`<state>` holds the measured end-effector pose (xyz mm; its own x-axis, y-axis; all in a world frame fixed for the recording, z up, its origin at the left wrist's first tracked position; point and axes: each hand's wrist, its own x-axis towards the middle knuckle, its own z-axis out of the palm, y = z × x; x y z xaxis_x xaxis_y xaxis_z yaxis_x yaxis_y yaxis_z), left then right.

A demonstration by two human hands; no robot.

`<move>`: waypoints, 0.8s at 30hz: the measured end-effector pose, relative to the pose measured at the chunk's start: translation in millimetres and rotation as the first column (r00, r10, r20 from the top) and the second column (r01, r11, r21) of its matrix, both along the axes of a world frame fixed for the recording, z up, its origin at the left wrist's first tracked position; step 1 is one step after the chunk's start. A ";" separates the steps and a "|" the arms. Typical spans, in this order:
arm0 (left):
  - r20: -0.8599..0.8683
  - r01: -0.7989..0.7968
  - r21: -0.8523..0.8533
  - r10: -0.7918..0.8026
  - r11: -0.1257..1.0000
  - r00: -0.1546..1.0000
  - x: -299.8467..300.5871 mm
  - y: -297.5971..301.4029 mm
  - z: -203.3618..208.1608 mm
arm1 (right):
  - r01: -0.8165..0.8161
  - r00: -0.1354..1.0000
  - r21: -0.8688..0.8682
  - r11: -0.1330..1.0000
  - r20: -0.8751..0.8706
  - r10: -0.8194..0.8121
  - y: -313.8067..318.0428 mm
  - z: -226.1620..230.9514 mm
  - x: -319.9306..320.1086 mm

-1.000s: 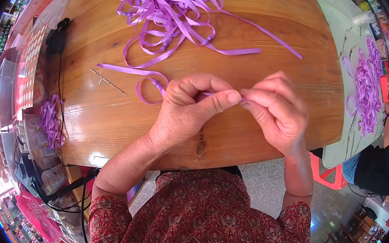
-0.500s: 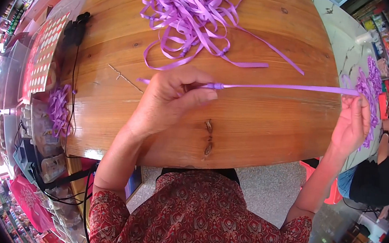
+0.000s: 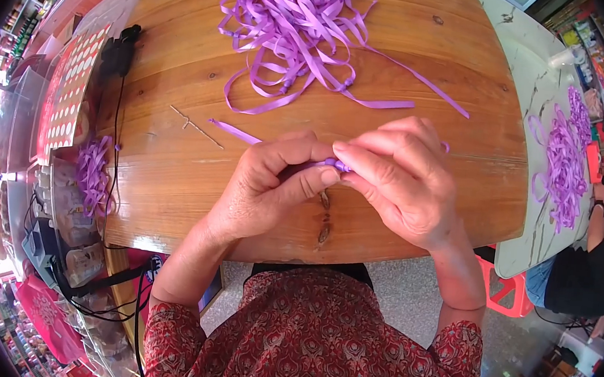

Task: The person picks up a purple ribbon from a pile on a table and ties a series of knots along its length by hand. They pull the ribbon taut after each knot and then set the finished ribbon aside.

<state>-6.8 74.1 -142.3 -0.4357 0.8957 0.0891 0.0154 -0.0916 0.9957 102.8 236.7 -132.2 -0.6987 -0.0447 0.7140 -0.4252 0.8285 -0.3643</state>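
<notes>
Over the near middle of the wooden table, my two hands meet at a purple ribbon point(image 3: 235, 132). My left hand point(image 3: 255, 187) pinches it just beside a darker purple knot point(image 3: 336, 164). The fingertips of my right hand point(image 3: 411, 184) close on the ribbon at the knot's other side. One tail of the ribbon sticks out to the left, past my left hand; a small purple end shows beyond my right knuckles. My fingers hide most of the rest. Farther back lies a tangled heap of purple ribbons point(image 3: 295, 28), some with small knots.
Left of my hands lies a thin twisted wire-like piece point(image 3: 195, 126). Along the table's left edge are a black cable point(image 3: 117, 120), a dotted red-and-white box point(image 3: 75, 87) and a ribbon bundle point(image 3: 92, 175). At right, a marbled white table point(image 3: 529, 247) bears another ribbon pile point(image 3: 562, 163), near a seated person point(image 3: 576, 284).
My right hand has come in from the far right, where it held the ribbon stretched out, to the knot at my left fingers. The ribbon is no longer taut.
</notes>
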 end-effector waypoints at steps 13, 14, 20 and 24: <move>-0.291 -0.166 0.076 0.181 0.983 0.939 -33.8 -36.7 1.2 | 0.092 0.993 -0.589 0.803 0.119 -0.026 27.7 2.2 39.7; -0.322 -0.224 0.097 0.243 0.970 0.915 -40.5 -42.1 1.0 | 0.127 0.992 -0.691 0.711 0.100 -0.080 43.1 -3.0 53.1; -0.344 -0.450 0.015 0.427 0.893 0.836 -70.2 -77.0 3.0 | 0.069 0.976 -0.930 0.360 -0.011 -0.216 112.0 -11.8 110.7; -0.251 -0.542 0.019 0.529 0.840 0.811 -88.3 -100.9 -4.2 | -0.059 0.927 -0.994 0.090 -0.088 -0.364 153.0 -20.5 148.0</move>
